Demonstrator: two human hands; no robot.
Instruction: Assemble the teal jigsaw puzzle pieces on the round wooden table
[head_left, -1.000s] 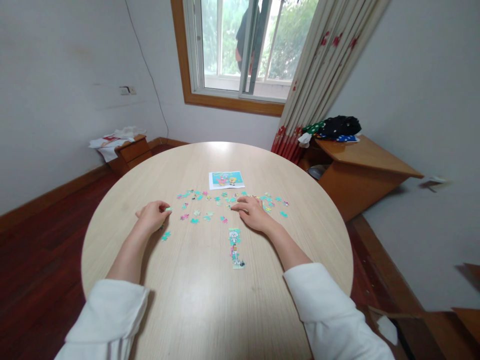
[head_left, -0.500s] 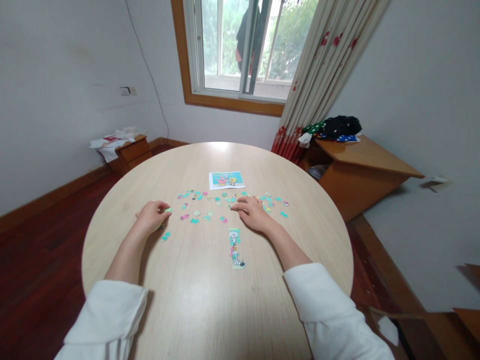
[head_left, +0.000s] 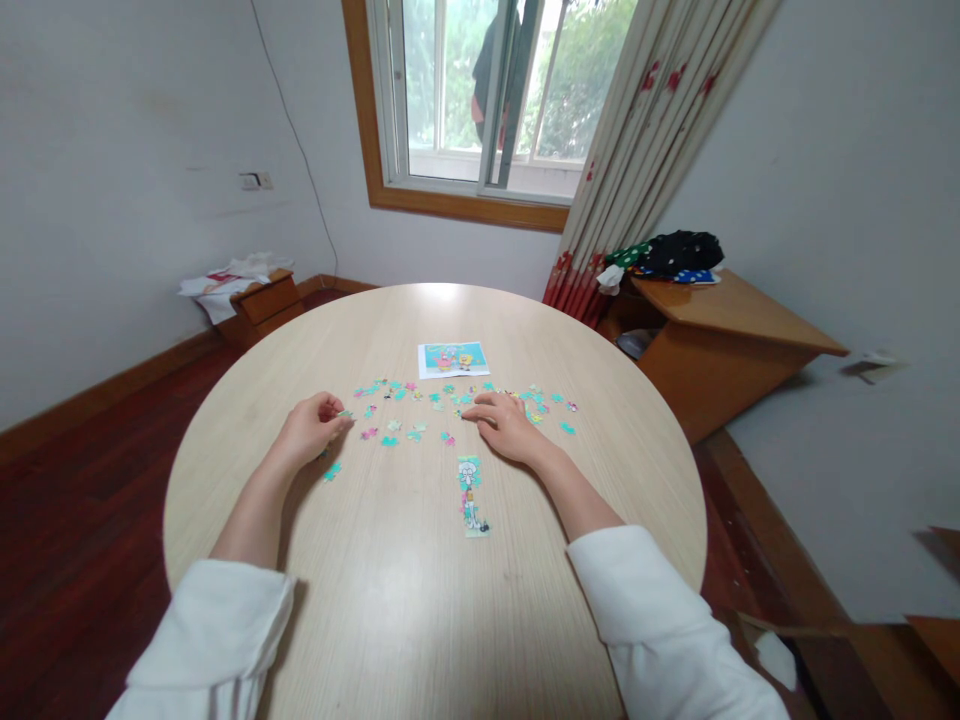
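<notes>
Since a second ago the left hand (head_left: 307, 430) has edged a little toward 2 o'clock; everything else lies as it did. Its thumb and fingertips are pinched on a small teal piece (head_left: 345, 414), held just above the table (head_left: 420, 620) at the left end of the loose pieces (head_left: 390, 440). One stray piece (head_left: 332, 470) lies at 5 o'clock from that hand. The right hand (head_left: 508, 427) rests palm down among the scatter, fingers stretched out and slightly apart, gripping nothing. A joined strip (head_left: 471, 497) sits at 7 o'clock from it. The picture (head_left: 452, 359) lies at 12 o'clock from the scatter. The curtain (head_left: 637, 150) and desk (head_left: 720, 320) stand off at 2 o'clock.
</notes>
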